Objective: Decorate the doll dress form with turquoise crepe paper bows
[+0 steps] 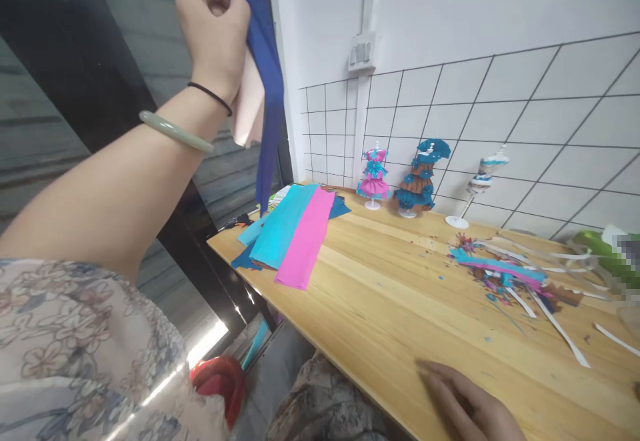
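My left hand [215, 21] is raised at the upper left, its fingers closed on crepe paper. A long dark blue crepe paper strip [273, 87] hangs down from it, with a pale pink folded piece [250, 104] beside the wrist. Low at the front edge of the wooden table [380, 321], my right hand [470, 404] rests with its fingers stretched out and nothing seen in them. Nearest under the hanging strip lies a stack of sheets, with a turquoise sheet [283, 227] and a bright pink sheet [307, 244] on top of darker blue ones.
Three small dress forms stand along the wall: one pink and blue [375, 177], one teal and brown [417, 181], one mostly white [485, 177]. Paper scraps [515, 277] are piled at the right. A wire grid [525, 101] backs the table; a red bin [220, 381] sits below.
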Demonstrator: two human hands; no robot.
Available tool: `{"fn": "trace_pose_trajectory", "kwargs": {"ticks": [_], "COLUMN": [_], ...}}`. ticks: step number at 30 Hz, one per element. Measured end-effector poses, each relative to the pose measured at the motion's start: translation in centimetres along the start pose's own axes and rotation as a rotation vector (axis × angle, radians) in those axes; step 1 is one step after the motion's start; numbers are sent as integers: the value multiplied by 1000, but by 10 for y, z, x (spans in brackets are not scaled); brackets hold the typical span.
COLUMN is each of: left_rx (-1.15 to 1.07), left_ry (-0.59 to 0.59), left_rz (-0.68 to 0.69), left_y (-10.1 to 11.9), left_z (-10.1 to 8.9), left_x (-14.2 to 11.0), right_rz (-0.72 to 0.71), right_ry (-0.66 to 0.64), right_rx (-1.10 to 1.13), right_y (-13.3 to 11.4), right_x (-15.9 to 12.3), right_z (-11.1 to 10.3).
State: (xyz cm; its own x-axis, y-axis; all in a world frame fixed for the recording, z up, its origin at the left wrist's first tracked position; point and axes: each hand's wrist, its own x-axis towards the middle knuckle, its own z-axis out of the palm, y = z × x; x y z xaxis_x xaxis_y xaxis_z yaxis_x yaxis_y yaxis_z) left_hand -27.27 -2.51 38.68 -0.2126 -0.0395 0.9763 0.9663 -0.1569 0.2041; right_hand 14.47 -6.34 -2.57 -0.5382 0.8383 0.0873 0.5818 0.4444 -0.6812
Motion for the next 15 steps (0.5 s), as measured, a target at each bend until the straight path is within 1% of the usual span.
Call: {"fn": "trace_pose_trajectory", "kwargs": {"ticks": [2,3,4,5,6,7,8,9,10,12,15], "left_rx": [-208,-317,-422,-505,-549,-562,-555,-540,-531,-536,-490], "left_ry": [-55,-102,-131,-191,-275,-311,-312,-345,-383,-471,-522], "left_rz": [-113,-175,-234,-281,-343,-385,-414,-434,-460,-542,-628], "left_y": [24,36,47,58,69,78,86,91,94,93,74], "left_z": [5,6,7,8,8,9,9,11,13,18,26], "left_x": [-14,-23,-32,-43,-54,-66,-78,-90,-102,-126,-160], "right_rz": [77,101,112,107,96,75,49,25,10,8,62], "right_ry": [32,52,67,77,92,98,95,91,77,17,-138], "right_rx": [132,208,278,338,388,428,468,513,567,699,826], "right_y": [-12,-20,-28,-37,-45,-53,-61,-67,-72,-79,-81], "right_x": [3,4,6,7,9,11,13,14,16,17,17], "right_z": [0,-1,-2,-4,-6,-8,-9,-10,-10,-10,-10]}}
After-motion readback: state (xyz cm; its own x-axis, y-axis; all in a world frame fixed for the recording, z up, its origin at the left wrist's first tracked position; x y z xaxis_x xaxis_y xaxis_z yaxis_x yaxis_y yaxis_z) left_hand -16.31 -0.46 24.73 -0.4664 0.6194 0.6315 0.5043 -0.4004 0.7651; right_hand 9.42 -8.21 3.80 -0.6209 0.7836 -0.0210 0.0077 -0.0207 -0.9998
